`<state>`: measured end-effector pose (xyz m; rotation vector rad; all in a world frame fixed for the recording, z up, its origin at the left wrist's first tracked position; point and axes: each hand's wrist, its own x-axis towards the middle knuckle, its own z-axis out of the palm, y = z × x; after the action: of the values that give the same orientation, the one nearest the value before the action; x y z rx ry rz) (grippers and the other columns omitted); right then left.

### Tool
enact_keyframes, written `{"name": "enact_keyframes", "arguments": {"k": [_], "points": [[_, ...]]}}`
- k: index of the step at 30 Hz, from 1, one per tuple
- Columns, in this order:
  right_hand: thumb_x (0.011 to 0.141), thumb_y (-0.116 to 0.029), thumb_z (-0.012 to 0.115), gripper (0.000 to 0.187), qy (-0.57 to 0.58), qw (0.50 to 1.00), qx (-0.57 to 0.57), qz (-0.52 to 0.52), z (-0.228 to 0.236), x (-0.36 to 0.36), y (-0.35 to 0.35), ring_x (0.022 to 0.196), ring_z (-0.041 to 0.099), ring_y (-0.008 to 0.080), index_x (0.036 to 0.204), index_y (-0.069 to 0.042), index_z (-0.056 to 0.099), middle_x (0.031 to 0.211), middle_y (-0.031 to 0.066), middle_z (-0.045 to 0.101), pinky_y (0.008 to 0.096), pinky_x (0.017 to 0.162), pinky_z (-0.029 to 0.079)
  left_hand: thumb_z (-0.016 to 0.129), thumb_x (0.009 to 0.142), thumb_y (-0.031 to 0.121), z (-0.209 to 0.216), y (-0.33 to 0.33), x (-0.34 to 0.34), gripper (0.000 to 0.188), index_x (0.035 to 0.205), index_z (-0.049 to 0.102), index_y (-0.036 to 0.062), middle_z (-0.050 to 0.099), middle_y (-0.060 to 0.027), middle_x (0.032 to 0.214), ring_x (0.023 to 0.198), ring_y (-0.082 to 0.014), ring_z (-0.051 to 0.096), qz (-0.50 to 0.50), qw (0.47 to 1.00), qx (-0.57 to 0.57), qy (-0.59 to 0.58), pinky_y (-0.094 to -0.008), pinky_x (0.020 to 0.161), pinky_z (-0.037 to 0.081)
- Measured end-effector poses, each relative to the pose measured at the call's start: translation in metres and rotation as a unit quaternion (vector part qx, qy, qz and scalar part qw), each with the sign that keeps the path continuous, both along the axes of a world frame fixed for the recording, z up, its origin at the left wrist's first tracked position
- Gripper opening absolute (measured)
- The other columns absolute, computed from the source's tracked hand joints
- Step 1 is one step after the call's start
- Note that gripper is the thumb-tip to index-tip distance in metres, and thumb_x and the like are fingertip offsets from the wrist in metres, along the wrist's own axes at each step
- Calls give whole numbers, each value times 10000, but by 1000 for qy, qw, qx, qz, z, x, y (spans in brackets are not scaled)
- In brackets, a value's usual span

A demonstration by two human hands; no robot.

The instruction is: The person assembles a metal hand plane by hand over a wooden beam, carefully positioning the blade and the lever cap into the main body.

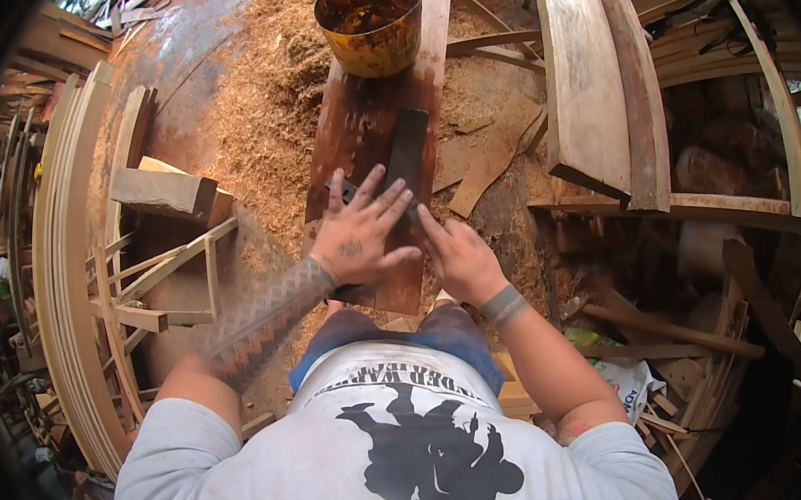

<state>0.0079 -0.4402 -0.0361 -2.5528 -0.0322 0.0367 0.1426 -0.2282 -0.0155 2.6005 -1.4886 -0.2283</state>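
Note:
A long dark bar [409, 146], flat-topped, lies lengthwise on a wet reddish-brown plank [360, 118] in front of me. My left hand [360, 239] is spread over the plank with its fingers apart, fingertips by the bar's near part. Beside its outer fingers shows a small dark flat piece [344, 189], mostly covered by the hand. My right hand [464, 263] comes in from the right, fingers close together and pressed against the bar's near end; its thumb is hidden. A stained yellow bowl [368, 57] with brown wet residue inside stands on the plank's far part.
Wood shavings [277, 87] cover the floor left of the plank. A short timber block [165, 193] lies on the left, near long stacked boards [67, 249]. Wide boards [586, 85] rest on a frame at the right. Scraps of thin sheet [497, 154] lie beside the plank.

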Motion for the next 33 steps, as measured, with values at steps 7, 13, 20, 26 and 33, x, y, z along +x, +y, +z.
{"name": "enact_keyframes", "arguments": {"k": [7, 13, 20, 26, 33], "points": [[1080, -268, 704, 642, 34, 999, -7, -1, 8, -9, -6, 1120, 637, 395, 1683, -132, 532, 1156, 194, 630, 490, 1005, 555, 525, 1032, 805, -1, -1, 0, 927, 1650, 586, 116, 525, -68, 1744, 1725, -336, 259, 8, 998, -34, -57, -726, 1333, -118], [1071, -439, 705, 692, -76, 995, -70, 7, 13, -19, -5, 1551, 408, 434, 1683, -161, 541, 1661, 141, 528, 570, 1267, 379, 498, 1023, 844, 0, 3, -7, 964, 1659, 575, 124, 509, -75, 1755, 1731, -321, 240, 4, 1000, -1, -23, -738, 1333, -101], [1083, -391, 613, 720, -68, 991, -116, 22, 9, -2, 6, 1665, 327, 433, 1739, -145, 447, 1808, 63, 414, 633, 1339, 252, 496, 1010, 871, -9, 3, -1, 1032, 1692, 524, 96, 490, -95, 1767, 1725, -325, 260, 2, 998, -31, -53, -724, 1338, -109], [1042, -422, 632, 787, -28, 983, -177, 39, 14, 3, 9, 1685, 304, 423, 1745, -130, 432, 1821, 68, 390, 650, 1350, 222, 463, 1005, 892, -9, 6, -1, 1058, 1697, 514, 94, 482, -98, 1772, 1738, -316, 219, -6, 998, -38, -54, -722, 1335, -126], [1066, -414, 595, 765, 1, 986, -159, 47, 21, 5, 15, 1693, 287, 422, 1742, -101, 419, 1833, 88, 362, 666, 1348, 214, 439, 997, 912, 3, 4, 4, 1096, 1691, 513, 68, 473, -106, 1778, 1744, -327, 197, -18, 1000, 8, -17, -727, 1330, -139]]}}
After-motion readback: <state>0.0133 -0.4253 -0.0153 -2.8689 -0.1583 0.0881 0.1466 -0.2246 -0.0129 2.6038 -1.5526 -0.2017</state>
